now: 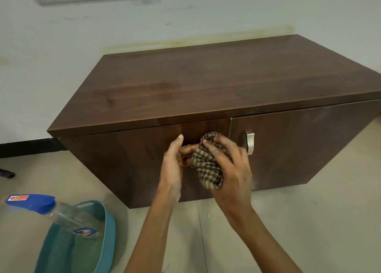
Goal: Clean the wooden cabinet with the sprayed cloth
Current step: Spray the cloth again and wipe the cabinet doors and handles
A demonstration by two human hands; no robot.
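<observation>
- The wooden cabinet sits low on the floor against a white wall, with 2 doors on its front and a silver handle on the right-hand door.
- The cloth, checked in brown and tan, is bunched into a wad in front of the left door, just left of the seam between the 2 doors and just below the top edge.
- The right hand lies over the wad from the right, its fingers curled closed around the cloth.
- The left hand is at the wad's left side; its fingers pinch a fold of the cloth while the thumb points up toward the cabinet's top edge.
- Whether the wad already touches the door panel cannot be told from this angle.
- The wad's long axis runs roughly up and down, parallel to the door seam.
- The door face lies directly beyond the fingers, away from the person, so the wiping move appears to turn on pressing the cloth forward and then sweeping sideways; the right hand holds most of the cloth and seems better placed to carry that stroke.
- A spray bottle with a blue head lies across a teal basket on the floor to the lower left, well apart from both hands.
</observation>
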